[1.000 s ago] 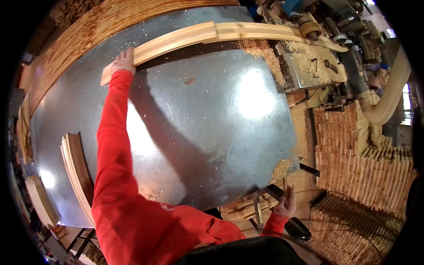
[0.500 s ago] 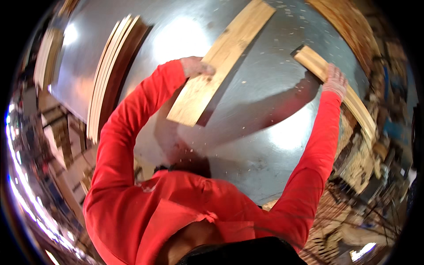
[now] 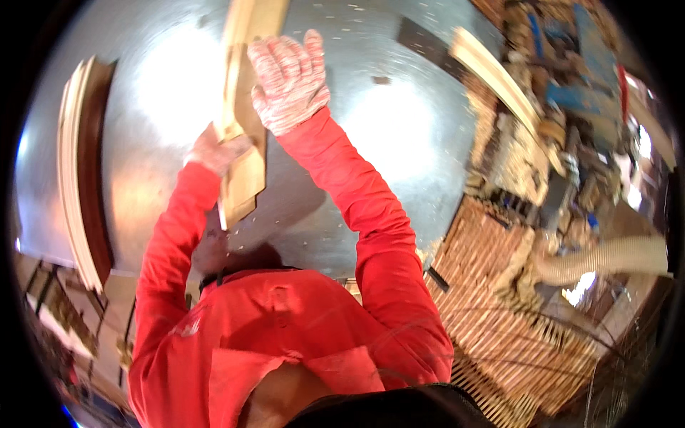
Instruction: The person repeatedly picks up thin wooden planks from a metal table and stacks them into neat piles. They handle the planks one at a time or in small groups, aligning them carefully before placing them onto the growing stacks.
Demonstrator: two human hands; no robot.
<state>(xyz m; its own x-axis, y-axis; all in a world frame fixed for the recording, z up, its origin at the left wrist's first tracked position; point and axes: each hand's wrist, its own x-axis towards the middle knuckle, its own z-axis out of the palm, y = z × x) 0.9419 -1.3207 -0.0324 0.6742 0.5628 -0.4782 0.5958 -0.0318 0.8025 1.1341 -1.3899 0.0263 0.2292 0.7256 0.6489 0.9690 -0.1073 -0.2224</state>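
My left hand (image 3: 216,150), in a pale glove, is closed around the near part of a wide pale wooden board (image 3: 246,175). Along that board's left side lies a narrower wooden strip (image 3: 239,36), also at the left hand. Over the right edge of the board is my right hand (image 3: 291,82), in a pink-and-white knit glove, fingers spread and holding nothing. Whether its thumb side touches the wood I cannot tell. Both pieces run away from me over a shiny metal table (image 3: 357,185), their far ends cut off by the picture's top.
Several long strips stand stacked on the table's left (image 3: 75,171). Another pale strip (image 3: 496,75) lies at the right edge, beside machine parts and wood shavings (image 3: 524,160). A ribbed hose (image 3: 606,260) and a large pile of thin wooden slats (image 3: 492,299) are at lower right.
The view has turned right. My right hand has left the strip at the right and come over to the board. A narrower strip now lies along the board that my left hand holds.
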